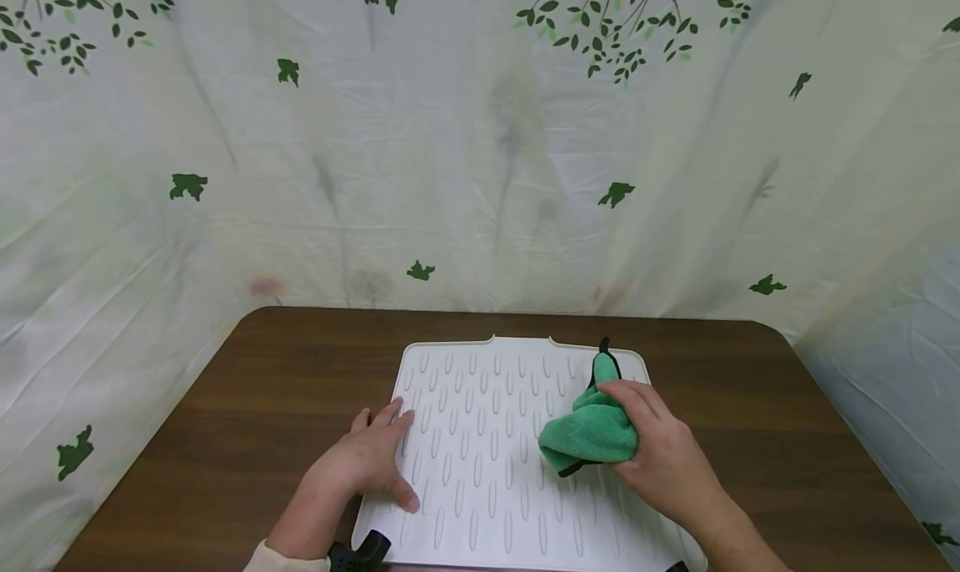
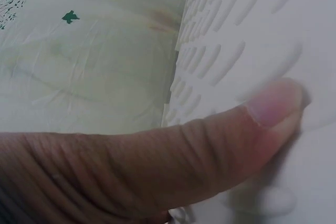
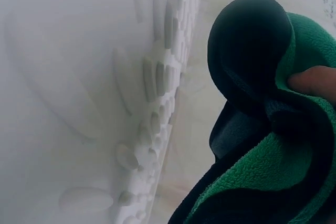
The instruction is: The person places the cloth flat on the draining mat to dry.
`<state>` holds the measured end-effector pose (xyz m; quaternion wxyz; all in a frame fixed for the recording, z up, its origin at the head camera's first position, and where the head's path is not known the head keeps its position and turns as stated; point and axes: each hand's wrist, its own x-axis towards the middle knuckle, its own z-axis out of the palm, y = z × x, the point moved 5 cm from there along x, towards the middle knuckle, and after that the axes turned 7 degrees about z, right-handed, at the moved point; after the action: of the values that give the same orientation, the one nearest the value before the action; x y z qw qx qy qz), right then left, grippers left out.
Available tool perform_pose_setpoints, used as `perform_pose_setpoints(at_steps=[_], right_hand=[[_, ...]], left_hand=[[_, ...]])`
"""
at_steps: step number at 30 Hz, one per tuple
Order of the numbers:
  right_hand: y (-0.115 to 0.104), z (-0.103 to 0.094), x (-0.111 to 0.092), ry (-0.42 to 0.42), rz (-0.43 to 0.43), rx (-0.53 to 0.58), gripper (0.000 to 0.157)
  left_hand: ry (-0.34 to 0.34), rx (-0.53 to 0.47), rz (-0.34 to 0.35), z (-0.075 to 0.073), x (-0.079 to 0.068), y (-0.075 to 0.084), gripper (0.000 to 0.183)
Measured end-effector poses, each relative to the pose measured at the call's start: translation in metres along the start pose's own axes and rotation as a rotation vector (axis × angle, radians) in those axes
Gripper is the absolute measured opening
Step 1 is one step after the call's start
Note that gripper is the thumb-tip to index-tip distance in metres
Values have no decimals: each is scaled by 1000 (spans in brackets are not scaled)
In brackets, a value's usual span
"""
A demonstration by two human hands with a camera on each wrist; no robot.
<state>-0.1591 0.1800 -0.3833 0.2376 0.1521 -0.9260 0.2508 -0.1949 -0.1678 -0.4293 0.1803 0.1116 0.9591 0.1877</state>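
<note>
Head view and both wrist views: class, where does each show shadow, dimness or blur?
Head view: fairly even light, white board and green cloth reasonably clear; left wrist view: dim and soft, with a dark shadow below the left hand; right wrist view: nearest ridges blurred, black trim too dark for much detail.

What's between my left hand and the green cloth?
Only the white ridged board lies between the left hand and the green cloth in the head view.

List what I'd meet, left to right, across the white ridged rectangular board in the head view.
bare left hand → folded green fuzzy cloth with black edging → bare right hand gripping that cloth
</note>
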Motion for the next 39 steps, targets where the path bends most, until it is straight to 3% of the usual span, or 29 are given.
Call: perform_pose_setpoints(at_steps=[12, 39], right_hand=[[2, -4, 1, 18, 5, 14, 83], [-10, 9, -3, -10, -34, 40, 91]], left_hand=[[-5, -13, -21, 1, 2, 1, 124], [2, -15, -3, 1, 1, 3, 126]])
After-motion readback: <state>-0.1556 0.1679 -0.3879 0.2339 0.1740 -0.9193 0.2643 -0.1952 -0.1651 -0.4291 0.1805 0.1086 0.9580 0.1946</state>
